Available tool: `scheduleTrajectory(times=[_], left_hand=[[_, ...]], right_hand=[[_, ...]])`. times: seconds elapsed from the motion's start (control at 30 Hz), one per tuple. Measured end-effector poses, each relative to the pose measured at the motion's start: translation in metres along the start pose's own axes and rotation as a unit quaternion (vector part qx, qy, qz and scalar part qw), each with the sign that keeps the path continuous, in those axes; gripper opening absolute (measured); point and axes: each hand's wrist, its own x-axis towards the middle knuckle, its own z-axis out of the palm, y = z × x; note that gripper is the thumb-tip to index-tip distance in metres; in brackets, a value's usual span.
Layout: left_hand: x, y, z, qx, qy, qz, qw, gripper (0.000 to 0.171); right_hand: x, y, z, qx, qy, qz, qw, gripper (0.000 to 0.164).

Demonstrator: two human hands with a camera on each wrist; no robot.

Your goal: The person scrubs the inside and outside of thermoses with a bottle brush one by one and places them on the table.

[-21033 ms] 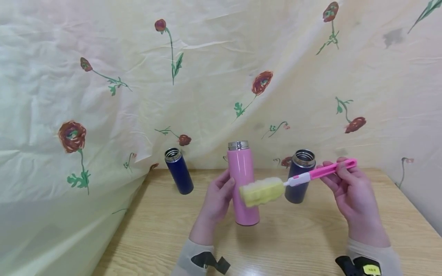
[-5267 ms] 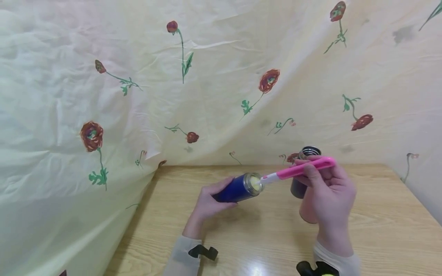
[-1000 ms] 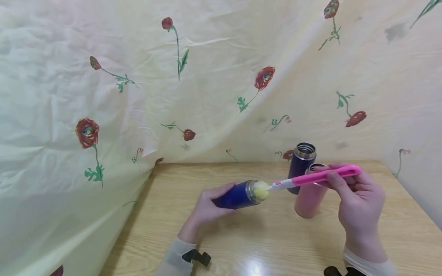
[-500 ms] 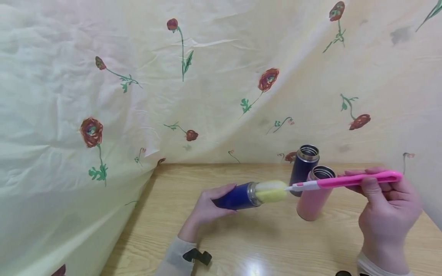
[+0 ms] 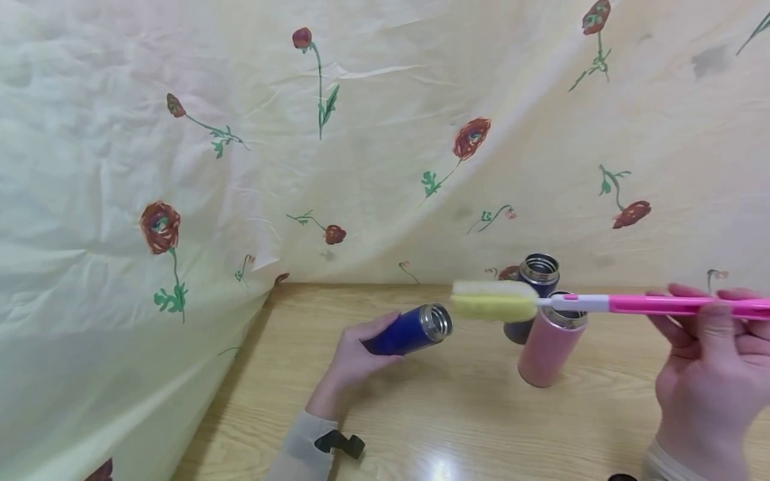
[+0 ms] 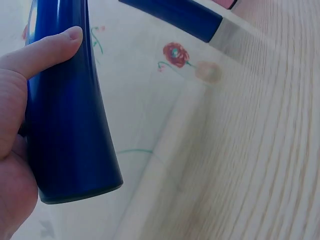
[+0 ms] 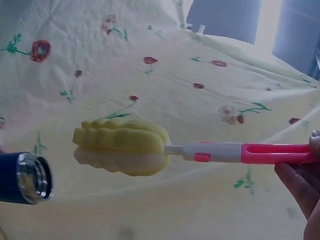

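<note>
In the head view my left hand (image 5: 356, 351) grips a blue vacuum flask (image 5: 404, 332), tilted with its bare steel mouth toward the right. The left wrist view shows the flask body (image 6: 70, 115) with my thumb across it. My right hand (image 5: 712, 354) holds a bottle brush (image 5: 637, 304) by its pink handle, level in the air. Its yellow and white sponge head (image 7: 122, 147) is outside the flask, a short gap from the steel mouth (image 7: 36, 178) in the right wrist view. Part of my right hand lies past the head view's edge.
A pink flask (image 5: 544, 354) stands uncapped on the wooden table (image 5: 469, 414), right of the middle. Just behind it is a dark blue flask (image 5: 539, 272), partly covered by the brush and pink flask. A flowered cloth (image 5: 385, 167) hangs along the back and left.
The sponge head has come out of the blue flask as my right hand drew the brush to the right. My left hand has tipped the flask mouth slightly upward.
</note>
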Motion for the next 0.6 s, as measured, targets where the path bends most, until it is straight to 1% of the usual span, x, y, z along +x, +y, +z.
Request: scheduleTrajectory(times=[0.13, 0.2, 0.27, 0.43, 0.5, 0.6], left_hand=[[0.001, 0.005, 0.003, 0.026, -0.020, 0.029, 0.9991, 0.078], [0.001, 0.007, 0.003, 0.032, -0.029, 0.041, 0.9982, 0.077], [0.001, 0.008, 0.004, 0.032, -0.037, 0.051, 0.9975, 0.077], [0.002, 0.006, 0.006, 0.034, -0.044, 0.070, 0.9960, 0.077], [0.001, 0.005, 0.006, 0.036, -0.043, 0.072, 0.9958, 0.077], [0.001, 0.005, 0.006, 0.033, -0.046, 0.067, 0.9962, 0.077]], right_hand=[[-0.009, 0.013, 0.003, -0.032, -0.083, 0.035, 0.995, 0.016], [-0.013, 0.017, 0.003, -0.050, -0.114, 0.049, 0.991, 0.016], [-0.016, 0.020, 0.002, -0.062, -0.133, 0.059, 0.987, 0.016], [-0.020, 0.023, -0.001, -0.078, -0.150, 0.068, 0.983, 0.018], [-0.020, 0.023, -0.001, -0.087, -0.152, 0.070, 0.982, 0.018], [-0.021, 0.024, 0.000, -0.096, -0.148, 0.070, 0.982, 0.018]])
